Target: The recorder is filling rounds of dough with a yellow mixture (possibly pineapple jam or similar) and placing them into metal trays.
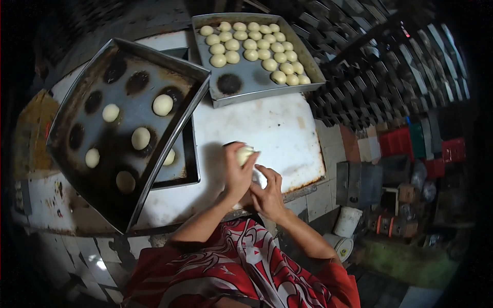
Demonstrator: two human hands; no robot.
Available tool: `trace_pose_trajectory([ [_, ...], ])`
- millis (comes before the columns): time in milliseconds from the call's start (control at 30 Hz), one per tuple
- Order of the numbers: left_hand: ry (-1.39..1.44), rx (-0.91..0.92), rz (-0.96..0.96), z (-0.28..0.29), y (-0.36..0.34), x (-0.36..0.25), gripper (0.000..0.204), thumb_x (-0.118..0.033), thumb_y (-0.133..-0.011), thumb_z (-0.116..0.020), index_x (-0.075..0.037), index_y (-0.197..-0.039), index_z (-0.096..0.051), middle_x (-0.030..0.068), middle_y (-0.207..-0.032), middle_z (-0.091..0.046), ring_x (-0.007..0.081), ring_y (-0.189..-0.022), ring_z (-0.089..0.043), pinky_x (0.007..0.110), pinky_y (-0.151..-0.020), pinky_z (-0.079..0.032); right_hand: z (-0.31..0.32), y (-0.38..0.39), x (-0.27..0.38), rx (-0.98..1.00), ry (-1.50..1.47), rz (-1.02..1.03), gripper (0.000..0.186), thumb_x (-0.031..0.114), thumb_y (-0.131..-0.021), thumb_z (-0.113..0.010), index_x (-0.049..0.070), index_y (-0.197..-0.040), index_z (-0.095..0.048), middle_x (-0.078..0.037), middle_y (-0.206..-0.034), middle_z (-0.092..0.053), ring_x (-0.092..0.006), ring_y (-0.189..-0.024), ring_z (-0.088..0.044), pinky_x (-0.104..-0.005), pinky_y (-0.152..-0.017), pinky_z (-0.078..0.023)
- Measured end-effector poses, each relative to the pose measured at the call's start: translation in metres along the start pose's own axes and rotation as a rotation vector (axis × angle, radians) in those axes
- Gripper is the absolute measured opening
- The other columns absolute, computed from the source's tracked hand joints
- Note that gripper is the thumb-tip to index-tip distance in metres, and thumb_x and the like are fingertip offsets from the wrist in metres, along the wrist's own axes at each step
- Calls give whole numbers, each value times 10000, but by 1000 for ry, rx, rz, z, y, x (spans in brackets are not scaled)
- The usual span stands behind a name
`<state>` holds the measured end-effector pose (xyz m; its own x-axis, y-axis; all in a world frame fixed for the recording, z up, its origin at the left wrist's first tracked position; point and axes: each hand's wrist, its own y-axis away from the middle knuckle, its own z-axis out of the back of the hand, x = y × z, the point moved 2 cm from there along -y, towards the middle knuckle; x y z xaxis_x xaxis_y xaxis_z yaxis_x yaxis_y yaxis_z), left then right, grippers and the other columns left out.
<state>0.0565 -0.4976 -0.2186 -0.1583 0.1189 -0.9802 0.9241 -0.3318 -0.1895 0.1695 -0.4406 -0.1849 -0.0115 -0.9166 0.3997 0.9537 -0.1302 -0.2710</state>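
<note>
My left hand [238, 173] is closed around a pale dough ball [245, 154] above the white tabletop [259, 120]. Beside it, to the right and nearer my body, my right hand [269, 194] has its fingers curled around a small white piece [259, 178], whose kind I cannot make out. On the left, a deep metal tray [181, 134] with dark round stains carries several spaced dough balls [163, 104]. It rests at an angle over a second tray [191, 177], where part of another ball shows. A far tray [267, 93] holds rows of smooth, yellowish dough balls [250, 44].
Stacked metal trays or racks [380, 66] stand beyond the table's right side. Lower right on the floor are a white bucket [348, 222], a grey metal box [362, 183], red crates [396, 146] and assorted clutter. The table's front edge runs close to my body.
</note>
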Motion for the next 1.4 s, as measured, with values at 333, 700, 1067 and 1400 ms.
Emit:
trace_pose_trajectory([
  [333,-129,-7,174,58,52,-32,488,-23,-789,-676,-4,-1236,-481,146,-1196,-552,215,-1136,-523,306,-964,-405,-46,-65,-54,102,-494,125,139,94,-770,-632,9,-879,-620,-157,-959,-599,-344,-940,-554,-400,-882,-430],
  [700,-252,-135,325,130,148,-56,350,-62,-822,-605,6,-1153,-514,102,-1053,-602,205,-1017,-574,324,-905,-427,-57,-96,-92,130,-496,-47,154,134,-786,-571,31,-681,-619,-90,-760,-603,-288,-751,-520,-396,-714,-395],
  [1067,130,579,378,261,105,-46,387,-135,-843,-652,-67,-1200,-518,57,-1117,-576,179,-1094,-522,305,-956,-383,29,-130,24,1279,-376,34,335,186,-746,-683,35,-1016,-555,-71,-929,-595,-183,-876,-567,-307,-790,-451],
  [1400,245,487,293,338,111,-67,459,-87,-818,-653,-30,-1248,-501,105,-1022,-630,193,-1021,-565,358,-886,-436,-99,-440,128,702,81,264,336,263,-742,-645,34,-976,-569,-161,-886,-615,-289,-873,-597,-390,-763,-462],
])
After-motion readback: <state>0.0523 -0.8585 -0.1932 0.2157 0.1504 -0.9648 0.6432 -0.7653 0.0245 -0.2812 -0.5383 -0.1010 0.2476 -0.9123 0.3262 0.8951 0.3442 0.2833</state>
